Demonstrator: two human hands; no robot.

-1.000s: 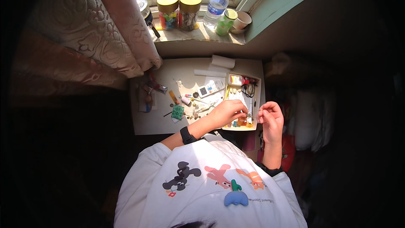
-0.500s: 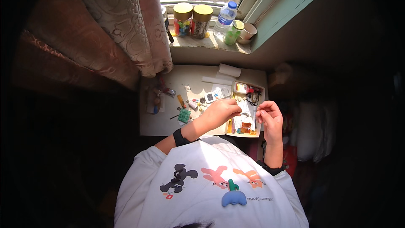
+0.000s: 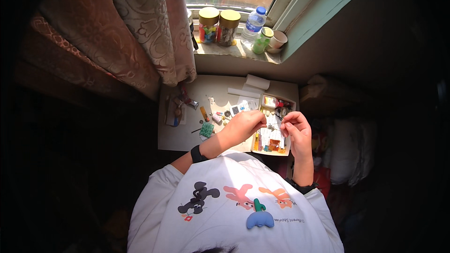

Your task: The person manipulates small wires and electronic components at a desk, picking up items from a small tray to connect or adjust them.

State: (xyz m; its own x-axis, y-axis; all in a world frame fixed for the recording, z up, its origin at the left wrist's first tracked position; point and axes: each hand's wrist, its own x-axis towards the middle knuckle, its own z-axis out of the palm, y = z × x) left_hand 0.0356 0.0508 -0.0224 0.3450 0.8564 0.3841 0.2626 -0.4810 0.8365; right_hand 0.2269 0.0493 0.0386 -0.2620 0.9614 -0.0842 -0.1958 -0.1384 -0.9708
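Note:
Over the white box [image 3: 253, 149] on the desk, my left hand [image 3: 246, 124] is closed in a pinch, thumb against fingers. My right hand [image 3: 298, 130] faces it from the right, also pinched, with its fingers bent. Between the two sets of fingertips runs a thin dark strand [image 3: 271, 127], with a small dark piece about its middle. It is too fine to tell whether it is a chain, cord or wire. Below it in the box lie a white paper, coloured pieces and a dark coiled cable [image 3: 282, 111].
A remote control [image 3: 241, 107] lies behind my left hand. Left of it are a green textured block [image 3: 206, 130], an orange tube [image 3: 204, 114] and small odds and ends. A white roll [image 3: 258, 82] is at the back. Jars [image 3: 228, 27] and a bottle [image 3: 253, 26] stand on the windowsill.
The view has shifted slightly, so the desk and sill sit a little lower and further right. Both hands stay pinched; the right one is slightly nearer the left.

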